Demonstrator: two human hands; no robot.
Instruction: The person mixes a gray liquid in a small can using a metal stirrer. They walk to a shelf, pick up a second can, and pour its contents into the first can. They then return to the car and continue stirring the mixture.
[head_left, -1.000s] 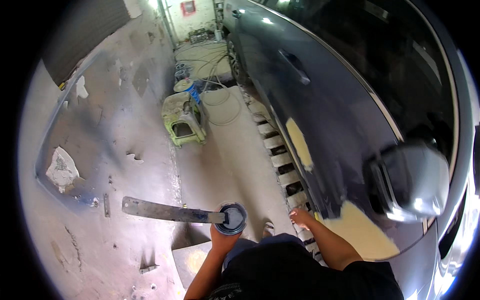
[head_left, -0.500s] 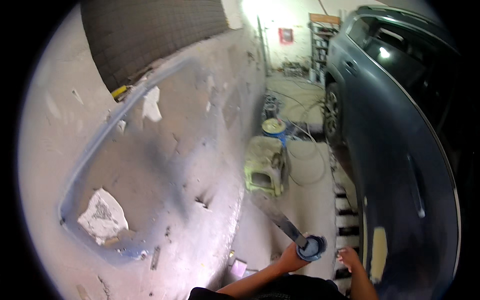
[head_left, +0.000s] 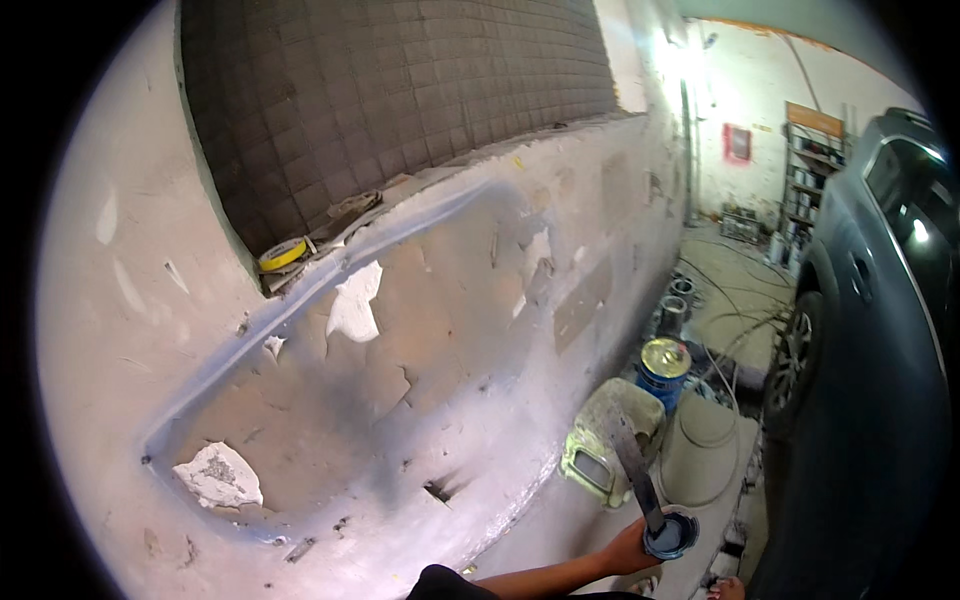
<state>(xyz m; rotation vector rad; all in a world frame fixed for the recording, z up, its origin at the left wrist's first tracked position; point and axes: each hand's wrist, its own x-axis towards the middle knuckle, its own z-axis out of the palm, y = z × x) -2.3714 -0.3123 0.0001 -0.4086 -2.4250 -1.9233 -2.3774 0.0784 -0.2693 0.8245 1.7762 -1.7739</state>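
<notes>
My left hand [head_left: 628, 550] is wrapped round a small dark-rimmed cup [head_left: 690, 540] with grey-blue paint in it, low in the head view. A long flat dark stirring stick [head_left: 643, 484] stands tilted in the cup. Its upper end points away from me, across a dusty pale-green stool [head_left: 598, 432]. My right hand [head_left: 730, 589] shows only in part at the lower edge, to the right of the cup and apart from it. The cut-off view hides how its fingers lie.
On the left runs a wall [head_left: 430, 380] with peeling patches. A roll of yellow tape [head_left: 283, 253] lies on its window ledge. Beyond the stool stands a blue paint bucket [head_left: 662, 372]. Hoses [head_left: 735, 290] cross the floor, and a dark car [head_left: 860, 400] flanks the right.
The view has swung left toward the wall, so the stool, bucket and car appear further right. My left hand still holds the cup. Less of my right hand shows.
</notes>
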